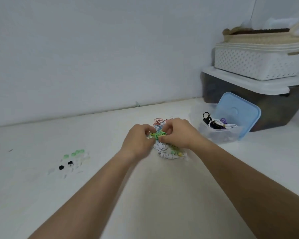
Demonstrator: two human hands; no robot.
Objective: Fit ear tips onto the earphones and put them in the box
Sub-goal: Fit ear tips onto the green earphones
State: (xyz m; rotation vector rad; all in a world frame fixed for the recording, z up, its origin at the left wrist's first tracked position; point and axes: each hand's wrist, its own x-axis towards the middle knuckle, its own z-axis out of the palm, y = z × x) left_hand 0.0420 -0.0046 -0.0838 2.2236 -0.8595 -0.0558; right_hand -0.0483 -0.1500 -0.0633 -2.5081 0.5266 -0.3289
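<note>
White tabletop (41,195) against a plain pale wall, pretty simple setup. Both hands meet over the earphone pile (164,150). The left hand (138,140) and right hand (178,133) have their fingers curled in, pinching a green earphone coil (160,134) between them. Ear tips (74,159) (green, clear, two black) sit well off to the left. The clear box (219,133) is just right of the pile with a few cables inside, and its blue lid (238,114) is propped up tilted. Behind it there's a dark bin (266,107) with a white basket (257,64) stacked on top.

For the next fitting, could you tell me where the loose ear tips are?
Head view: ear tips lie on the table, left of the earphone pile.
</note>
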